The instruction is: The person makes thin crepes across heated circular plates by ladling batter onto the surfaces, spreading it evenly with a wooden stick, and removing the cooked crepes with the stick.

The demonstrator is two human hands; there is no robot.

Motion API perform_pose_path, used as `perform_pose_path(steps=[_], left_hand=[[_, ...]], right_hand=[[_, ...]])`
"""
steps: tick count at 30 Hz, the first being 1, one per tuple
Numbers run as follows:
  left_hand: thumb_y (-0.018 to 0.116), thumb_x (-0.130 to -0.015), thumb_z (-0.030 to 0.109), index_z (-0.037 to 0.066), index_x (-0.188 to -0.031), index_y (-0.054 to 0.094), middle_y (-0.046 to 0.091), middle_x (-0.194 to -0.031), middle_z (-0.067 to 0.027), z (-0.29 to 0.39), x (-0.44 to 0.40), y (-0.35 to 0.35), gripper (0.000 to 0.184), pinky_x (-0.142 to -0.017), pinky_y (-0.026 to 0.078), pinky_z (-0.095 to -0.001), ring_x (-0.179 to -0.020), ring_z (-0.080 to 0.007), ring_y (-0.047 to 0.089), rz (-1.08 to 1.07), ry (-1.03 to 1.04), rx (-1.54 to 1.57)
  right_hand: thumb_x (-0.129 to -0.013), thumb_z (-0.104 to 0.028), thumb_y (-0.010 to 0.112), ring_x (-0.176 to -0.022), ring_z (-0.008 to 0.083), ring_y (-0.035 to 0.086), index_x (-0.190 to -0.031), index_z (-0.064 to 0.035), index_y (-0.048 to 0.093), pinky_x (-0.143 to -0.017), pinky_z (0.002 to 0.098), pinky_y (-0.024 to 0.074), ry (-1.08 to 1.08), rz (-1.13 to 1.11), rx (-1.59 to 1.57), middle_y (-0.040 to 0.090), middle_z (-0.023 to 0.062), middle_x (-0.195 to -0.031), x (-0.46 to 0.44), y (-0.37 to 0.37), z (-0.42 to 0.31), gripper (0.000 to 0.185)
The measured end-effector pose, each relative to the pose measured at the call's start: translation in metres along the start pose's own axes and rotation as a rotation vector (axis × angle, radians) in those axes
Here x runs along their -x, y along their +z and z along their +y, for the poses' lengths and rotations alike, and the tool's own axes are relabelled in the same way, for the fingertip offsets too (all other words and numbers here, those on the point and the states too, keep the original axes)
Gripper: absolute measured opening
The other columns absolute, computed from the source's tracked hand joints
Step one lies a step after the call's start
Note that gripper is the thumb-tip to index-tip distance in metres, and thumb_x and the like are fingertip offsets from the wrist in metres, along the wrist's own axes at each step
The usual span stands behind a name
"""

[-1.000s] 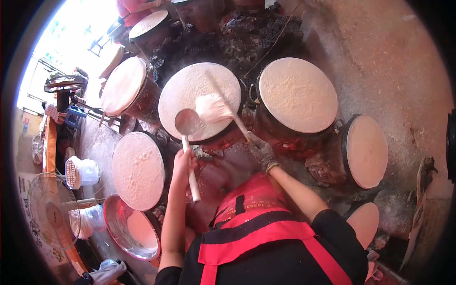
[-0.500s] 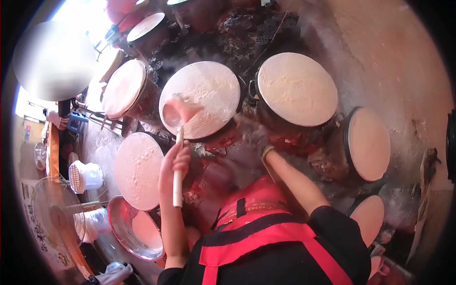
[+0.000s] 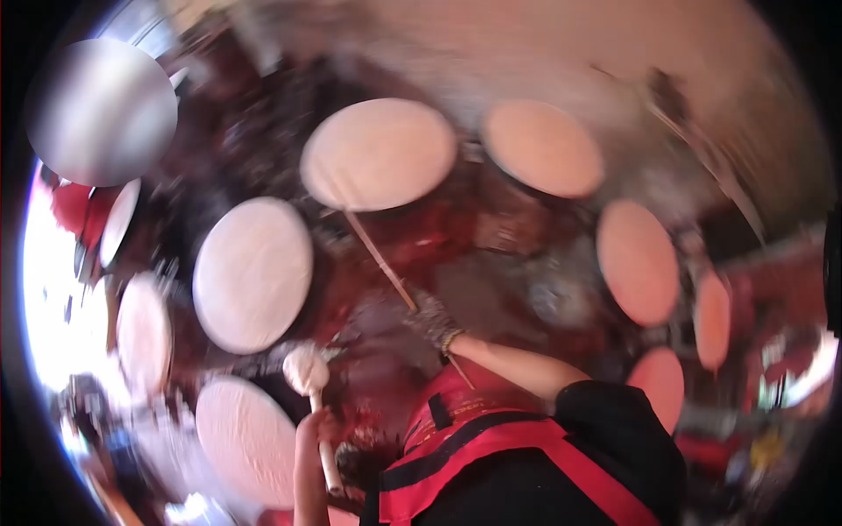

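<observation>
My left hand, bare, is closed round the pale handle of a ladle whose bowl holds a white mass. It is between two round white-topped pans, the left one and the lower left one. My right hand, in a dark speckled glove, grips a long thin stick. The stick's far end reaches the near edge of the upper middle round pan. That end is blurred, so whether it touches the surface cannot be told.
More round pans stand at the upper right, right, far right, lower right and far left. A person's red clothing shows at the left edge. A wooden piece leans at the upper right.
The view has turned right, shifting the pans leftward. The ladle has left the pan's surface and now carries a white mass. The stick now points up and left toward another pan.
</observation>
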State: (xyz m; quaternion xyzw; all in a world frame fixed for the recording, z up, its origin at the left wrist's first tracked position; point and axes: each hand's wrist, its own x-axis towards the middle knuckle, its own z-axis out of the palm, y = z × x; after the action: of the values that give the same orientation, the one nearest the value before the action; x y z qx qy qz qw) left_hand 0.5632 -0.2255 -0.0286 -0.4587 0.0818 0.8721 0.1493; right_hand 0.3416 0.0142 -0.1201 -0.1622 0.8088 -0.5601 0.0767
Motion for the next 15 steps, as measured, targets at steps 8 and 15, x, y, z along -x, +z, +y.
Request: perform_pose_path(steps=[8, 15], left_hand=[[0.040, -0.088, 0.004, -0.005, -0.090, 0.043, 0.039, -0.064, -0.0027, -0.022, -0.057, 0.113, 0.010, -0.037, 0.033, -0.0179, -0.046, -0.0067, 0.036, -0.126, -0.410, 0.031], [0.039, -0.090, 0.005, -0.006, -0.098, 0.042, 0.041, -0.069, -0.0051, -0.064, -0.119, 0.262, 0.014, -0.038, 0.033, -0.0182, -0.050, -0.0078, 0.037, -0.250, -0.426, -0.091]], right_hand=[[-0.077, -0.031, 0.055, -0.077, 0.0367, 0.058, -0.092, -0.0079, 0.056, -0.066, 0.0456, 0.0457, 0.432, 0.165, 0.633, 0.060, 0.0175, -0.083, 0.084, -0.162, 0.015, 0.027], [-0.077, -0.032, 0.056, -0.076, 0.0345, 0.059, -0.086, -0.0068, 0.056, -0.065, 0.0432, 0.0470, 0.542, 0.320, 0.728, 0.060, 0.0175, -0.079, 0.043, -0.273, 0.056, 0.027]])
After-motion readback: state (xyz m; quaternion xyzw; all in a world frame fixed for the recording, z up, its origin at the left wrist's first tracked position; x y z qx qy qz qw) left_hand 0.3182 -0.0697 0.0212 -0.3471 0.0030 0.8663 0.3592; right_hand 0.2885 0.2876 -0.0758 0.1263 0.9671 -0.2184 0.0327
